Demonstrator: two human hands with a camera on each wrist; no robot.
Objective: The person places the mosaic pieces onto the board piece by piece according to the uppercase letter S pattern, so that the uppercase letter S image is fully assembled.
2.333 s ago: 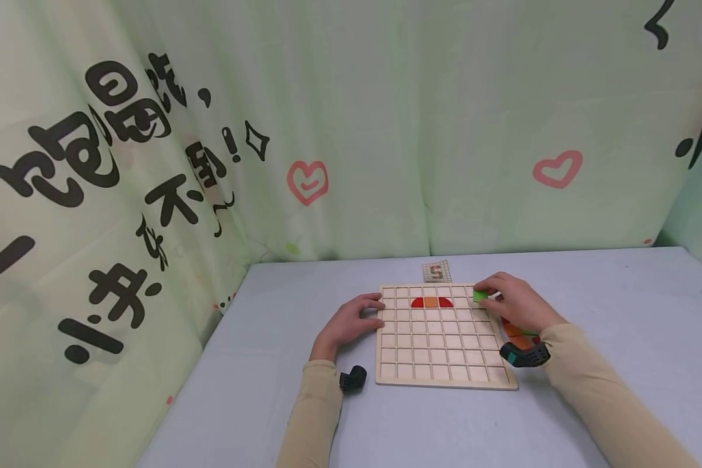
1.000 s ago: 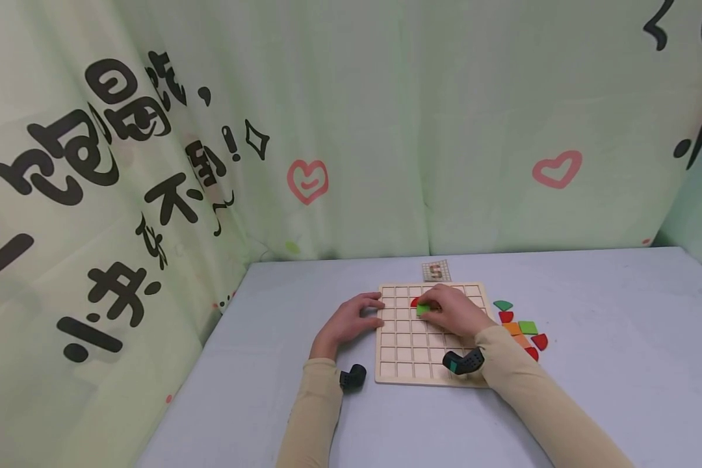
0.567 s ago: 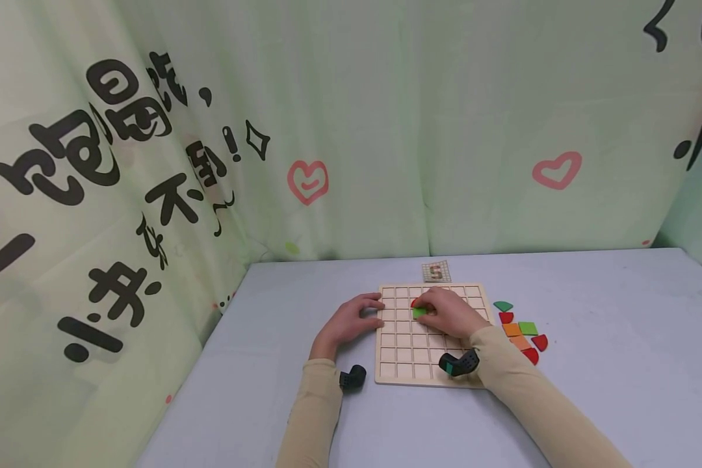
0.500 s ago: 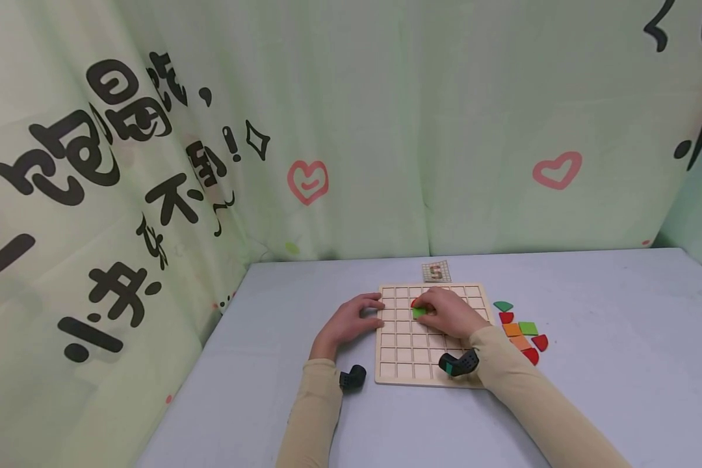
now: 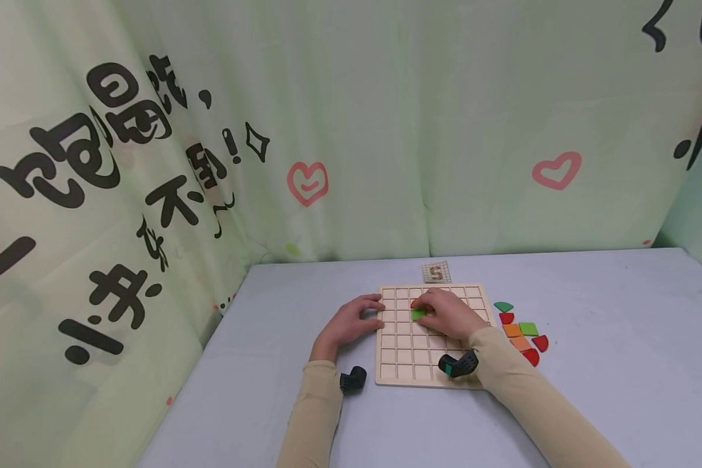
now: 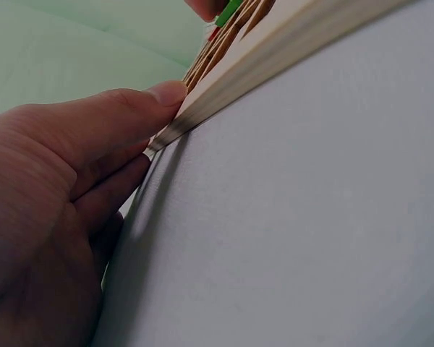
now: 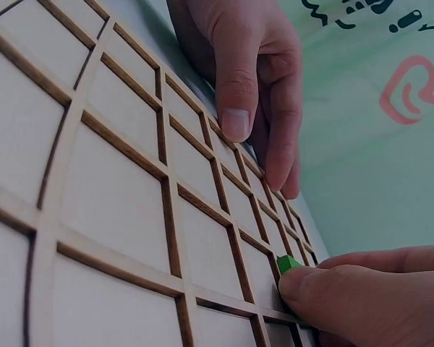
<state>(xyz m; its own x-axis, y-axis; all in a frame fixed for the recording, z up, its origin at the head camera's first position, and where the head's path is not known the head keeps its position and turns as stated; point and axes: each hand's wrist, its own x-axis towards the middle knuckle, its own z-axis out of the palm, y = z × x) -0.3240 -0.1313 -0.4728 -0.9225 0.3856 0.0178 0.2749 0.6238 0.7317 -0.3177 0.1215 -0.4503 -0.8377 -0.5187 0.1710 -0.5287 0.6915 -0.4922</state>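
A pale wooden grid board [image 5: 403, 356] lies flat on the table in the head view. My left hand [image 5: 349, 323] rests at its left edge, thumb and fingers extended; in the left wrist view, the left thumb [image 6: 134, 112] touches the board's rim. My right hand [image 5: 453, 314] pinches a green square tile [image 5: 418, 314] over the grid's upper left part. The right wrist view shows this green tile [image 7: 286, 263] between thumb and fingers, at a cell. Just above it, the tip of a red piece [image 5: 413, 303] shows; the right hand hides the row beside it.
Right of the board lie a dark green piece [image 5: 504, 306], a light green square [image 5: 528, 329], orange squares [image 5: 511, 330] and several red rounded pieces [image 5: 541, 342]. A small card [image 5: 436, 272] with a gridded pattern sits behind the board. A printed curtain [image 5: 363, 130] hangs behind the table.
My right hand has carried the green tile leftward from the board's upper right corner, then slightly down to the cell below the red piece. The left hand has stayed at the edge.
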